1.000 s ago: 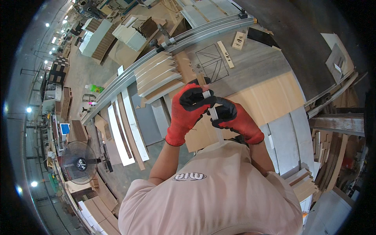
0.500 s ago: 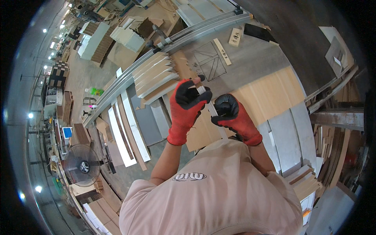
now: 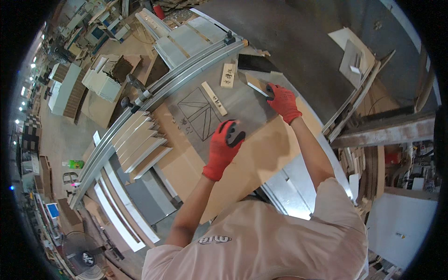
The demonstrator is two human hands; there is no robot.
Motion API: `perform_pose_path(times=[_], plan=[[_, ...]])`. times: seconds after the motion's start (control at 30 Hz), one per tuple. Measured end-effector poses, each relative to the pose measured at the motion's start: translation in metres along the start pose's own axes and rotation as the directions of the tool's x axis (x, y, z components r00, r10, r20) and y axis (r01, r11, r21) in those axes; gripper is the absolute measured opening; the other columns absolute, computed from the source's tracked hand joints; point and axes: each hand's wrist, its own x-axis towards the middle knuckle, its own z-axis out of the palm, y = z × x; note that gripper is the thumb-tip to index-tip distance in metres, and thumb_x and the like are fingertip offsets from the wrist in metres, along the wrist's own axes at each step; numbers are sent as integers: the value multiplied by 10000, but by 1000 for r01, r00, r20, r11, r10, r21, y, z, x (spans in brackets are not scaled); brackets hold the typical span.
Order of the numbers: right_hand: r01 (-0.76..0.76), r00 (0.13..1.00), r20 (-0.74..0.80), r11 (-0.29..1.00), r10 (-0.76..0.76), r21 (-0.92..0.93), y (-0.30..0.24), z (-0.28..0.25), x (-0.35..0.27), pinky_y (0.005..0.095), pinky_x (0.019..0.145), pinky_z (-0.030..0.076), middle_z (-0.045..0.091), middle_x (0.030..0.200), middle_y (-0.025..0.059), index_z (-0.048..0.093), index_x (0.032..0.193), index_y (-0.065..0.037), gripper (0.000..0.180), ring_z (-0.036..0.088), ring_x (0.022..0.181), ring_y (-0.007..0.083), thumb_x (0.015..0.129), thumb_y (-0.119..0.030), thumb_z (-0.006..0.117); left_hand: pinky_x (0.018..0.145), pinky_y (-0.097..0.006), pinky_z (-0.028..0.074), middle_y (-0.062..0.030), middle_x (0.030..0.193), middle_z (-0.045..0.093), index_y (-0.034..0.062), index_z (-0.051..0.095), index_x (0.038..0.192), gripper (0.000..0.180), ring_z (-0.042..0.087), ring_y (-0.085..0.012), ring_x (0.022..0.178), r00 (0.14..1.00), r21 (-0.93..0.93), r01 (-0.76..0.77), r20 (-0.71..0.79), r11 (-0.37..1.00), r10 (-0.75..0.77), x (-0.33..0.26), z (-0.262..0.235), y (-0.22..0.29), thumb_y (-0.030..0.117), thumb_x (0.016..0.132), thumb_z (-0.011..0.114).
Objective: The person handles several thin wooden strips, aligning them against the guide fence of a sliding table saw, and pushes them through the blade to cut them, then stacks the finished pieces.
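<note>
My right hand (image 3: 282, 102), in a red glove with black fingertips, reaches to the far right of the worktable. Its fingers close on the near end of a short wooden board (image 3: 255, 85) with a white edge, lying on the grey panel (image 3: 252, 109). My left hand (image 3: 225, 148), gloved alike, hovers over the middle of the work surface. Thumb and bent fingers stand apart there, with nothing seen between them. Beyond it, a pencilled frame drawing (image 3: 198, 112) marks the grey panel. A narrow wooden strip (image 3: 214, 98) and a small marked wooden block (image 3: 227, 75) lie beside the drawing.
A stack of slant-cut, white-edged boards (image 3: 142, 144) sits at the left against a long metal rail (image 3: 163, 86) with a clamp (image 3: 137, 91). Long white strips (image 3: 116, 217) lie nearer left. A black flat piece (image 3: 254, 63) is at the far edge; a rusty beam (image 3: 387, 137) stands right.
My hands were close together near my body on a thin pale strip. They have moved apart: the right went far right onto the board, the left is empty. The view has shifted.
</note>
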Motion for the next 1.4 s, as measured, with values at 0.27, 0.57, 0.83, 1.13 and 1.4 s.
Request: perform_pose_path(times=[0.27, 0.57, 0.83, 1.13, 1.4], plan=[[175, 984, 4, 973, -177, -151, 41, 40, 79, 459, 1001, 417, 524, 1327, 138, 539, 1303, -202, 606, 514, 1205, 318, 751, -313, 766, 864, -442, 471, -113, 1283, 548, 150, 593, 1221, 407, 590, -316, 1056, 962, 450, -274, 118, 850, 247, 137, 112, -80, 239, 832, 674], [-293, 879, -400, 956, 261, -21, 56, 61, 52, 522, 1007, 399, 475, 1365, 185, 543, 1309, -174, 640, 435, 1264, 391, 756, -411, 763, 773, -422, 503, -104, 1177, 569, 169, 595, 1232, 415, 624, -289, 979, 986, 584, -167, 90, 795, 141, 201, 156, -117, 123, 819, 603], [-513, 781, -238, 810, 578, 285, 117, 69, 58, 460, 729, 487, 670, 832, 247, 680, 843, 27, 441, 659, 832, 403, 865, -412, 642, 791, -420, 519, -120, 1273, 544, 174, 613, 1222, 440, 621, -291, 997, 989, 547, -145, 81, 824, 121, 204, 153, -114, 127, 786, 642], [-595, 787, -64, 783, 613, 181, 111, 56, 64, 495, 831, 485, 669, 984, 266, 700, 968, 2, 509, 635, 978, 416, 867, -480, 575, 746, -410, 535, -68, 1229, 564, 174, 639, 1131, 346, 627, -293, 928, 989, 560, -139, 34, 817, 145, 208, 156, -114, 145, 786, 650], [-46, 965, -260, 996, 26, -72, 28, 55, 71, 470, 922, 490, 583, 1227, 161, 609, 1188, -58, 461, 546, 1146, 364, 792, -282, 687, 813, -399, 534, -61, 1313, 534, 204, 619, 1164, 428, 625, -299, 1001, 994, 604, -104, 85, 790, 66, 208, 150, -105, 178, 750, 726]])
